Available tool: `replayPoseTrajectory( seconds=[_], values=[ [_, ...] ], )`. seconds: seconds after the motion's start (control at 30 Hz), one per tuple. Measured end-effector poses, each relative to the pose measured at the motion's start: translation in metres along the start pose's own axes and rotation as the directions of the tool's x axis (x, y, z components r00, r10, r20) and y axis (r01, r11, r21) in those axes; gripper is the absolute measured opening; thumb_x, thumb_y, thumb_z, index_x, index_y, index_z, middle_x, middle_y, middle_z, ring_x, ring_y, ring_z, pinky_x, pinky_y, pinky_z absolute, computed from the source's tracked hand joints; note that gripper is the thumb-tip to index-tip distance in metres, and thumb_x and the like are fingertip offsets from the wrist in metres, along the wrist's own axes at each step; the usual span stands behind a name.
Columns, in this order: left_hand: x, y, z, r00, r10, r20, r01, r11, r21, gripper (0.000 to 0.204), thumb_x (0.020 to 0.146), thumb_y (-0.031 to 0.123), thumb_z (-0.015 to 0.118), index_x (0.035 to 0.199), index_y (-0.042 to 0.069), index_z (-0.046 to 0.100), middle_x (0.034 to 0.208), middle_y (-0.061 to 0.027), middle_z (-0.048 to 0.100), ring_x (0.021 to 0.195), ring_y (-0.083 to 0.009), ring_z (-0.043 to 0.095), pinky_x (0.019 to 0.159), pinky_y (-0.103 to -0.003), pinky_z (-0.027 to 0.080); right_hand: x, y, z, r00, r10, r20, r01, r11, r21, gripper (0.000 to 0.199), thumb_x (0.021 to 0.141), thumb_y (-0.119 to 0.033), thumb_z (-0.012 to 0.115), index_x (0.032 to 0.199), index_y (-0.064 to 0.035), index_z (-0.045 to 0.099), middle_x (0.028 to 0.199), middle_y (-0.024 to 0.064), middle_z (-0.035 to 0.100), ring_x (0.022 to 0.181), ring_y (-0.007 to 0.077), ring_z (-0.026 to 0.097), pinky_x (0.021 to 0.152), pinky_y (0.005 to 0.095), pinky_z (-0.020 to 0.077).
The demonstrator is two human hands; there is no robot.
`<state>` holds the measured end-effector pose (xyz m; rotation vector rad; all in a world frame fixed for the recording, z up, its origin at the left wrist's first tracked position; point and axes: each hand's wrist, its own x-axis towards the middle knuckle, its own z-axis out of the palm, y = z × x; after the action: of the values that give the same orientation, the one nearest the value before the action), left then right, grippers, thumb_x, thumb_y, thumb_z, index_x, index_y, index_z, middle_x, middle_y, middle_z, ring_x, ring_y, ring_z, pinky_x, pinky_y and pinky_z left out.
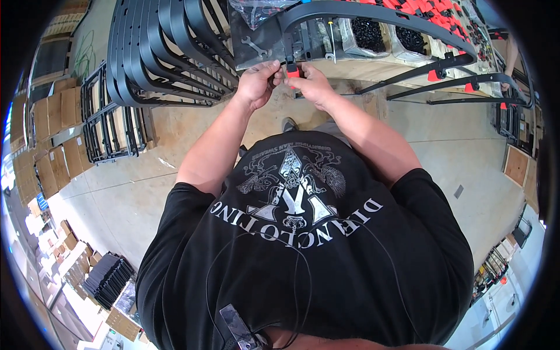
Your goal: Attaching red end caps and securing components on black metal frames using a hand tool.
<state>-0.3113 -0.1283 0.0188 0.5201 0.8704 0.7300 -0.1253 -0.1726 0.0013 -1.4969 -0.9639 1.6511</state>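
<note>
We lean over the table (350,73), where the black frame (373,17) curves. Both hands, left (256,84) and right (314,86), pinch the red clip (292,70) at its edge, fingers closed; it might slip or seat crooked.

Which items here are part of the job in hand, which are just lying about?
In use: left hand and right hand pinching a small red clip on a curved black frame.

Lying about: wrench, screwdriver, stacked black frames, bins of black parts, cardboard boxes.

Black short-sleeved printed T-shirt (303,256)
</note>
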Motion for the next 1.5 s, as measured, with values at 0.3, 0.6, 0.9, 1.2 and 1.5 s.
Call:
replayPoseTrajectory(
  seconds=[0.3, 0.6, 0.9, 1.2, 1.5],
  values=[
    [0.010, 0.003, 0.023, 0.981, -0.049, -0.188, 0.064, 0.995, 0.077, 0.024, 0.103, 0.023, 0.063, 0.089, 0.004, 0.066, 0.079, -0.0024, 0.063, 0.065, -0.0107, 0.052, 0.060, -0.026, 0.044, -0.004, 0.005, -0.003, 1.000, -0.005, 0.015, 0.004, 0.999, 0.041, 0.042, 0.088, -0.020, 0.074, 0.125, -0.0062, 0.060, 0.103, 0.0029, 0.065, 0.089, 0.0106, 0.058, 0.077, 0.0253, 0.0460],
    [-0.026, -0.034, 0.051, 0.874, 0.354, -0.333, -0.182, 0.874, 0.451, 0.045, 0.101, 0.014, 0.063, 0.142, -0.002, 0.056, 0.121, -0.0054, 0.068, 0.093, -0.0076, 0.058, 0.080, -0.022, 0.047, -0.018, -0.002, -0.011, 0.994, 0.090, 0.057, -0.099, 0.974, 0.203, 0.042, 0.086, -0.021, 0.073, 0.123, -0.0031, 0.064, 0.103, 0.0051, 0.067, 0.081, 0.0110, 0.055, 0.069, 0.0270, 0.0435],
    [-0.029, -0.044, 0.050, 0.911, 0.352, -0.216, -0.170, 0.796, 0.581, 0.053, 0.098, 0.008, 0.059, 0.146, -0.009, 0.046, 0.128, -0.0144, 0.065, 0.108, -0.0145, 0.061, 0.093, -0.027, 0.050, -0.026, -0.004, -0.008, 0.991, 0.115, 0.070, -0.131, 0.936, 0.326, 0.037, 0.091, -0.022, 0.068, 0.125, -0.0087, 0.063, 0.098, 0.0023, 0.068, 0.071, 0.0082, 0.050, 0.060, 0.0254, 0.0398],
    [-0.048, -0.019, 0.056, 0.767, 0.641, 0.000, -0.266, 0.318, 0.910, 0.043, 0.087, 0.012, 0.073, 0.128, 0.004, 0.066, 0.111, -0.0103, 0.066, 0.097, -0.0204, 0.061, 0.090, -0.032, 0.049, -0.030, -0.014, -0.037, 0.966, 0.192, 0.174, -0.258, 0.661, 0.704, 0.050, 0.096, -0.047, 0.062, 0.117, -0.0012, 0.062, 0.106, 0.0140, 0.068, 0.098, 0.0267, 0.065, 0.080, 0.0373, 0.0495],
    [-0.054, 0.003, 0.064, 0.693, 0.475, 0.543, -0.538, -0.160, 0.827, 0.026, 0.080, 0.021, 0.079, 0.103, 0.010, 0.076, 0.114, -0.0070, 0.067, 0.114, -0.0328, 0.057, 0.101, -0.042, 0.047, -0.052, -0.055, -0.029, 0.971, 0.044, 0.235, -0.208, 0.633, 0.746, 0.049, 0.099, -0.050, 0.057, 0.109, -0.0020, 0.063, 0.104, 0.0144, 0.068, 0.097, 0.0273, 0.066, 0.083, 0.0360, 0.0502]
  ],
)
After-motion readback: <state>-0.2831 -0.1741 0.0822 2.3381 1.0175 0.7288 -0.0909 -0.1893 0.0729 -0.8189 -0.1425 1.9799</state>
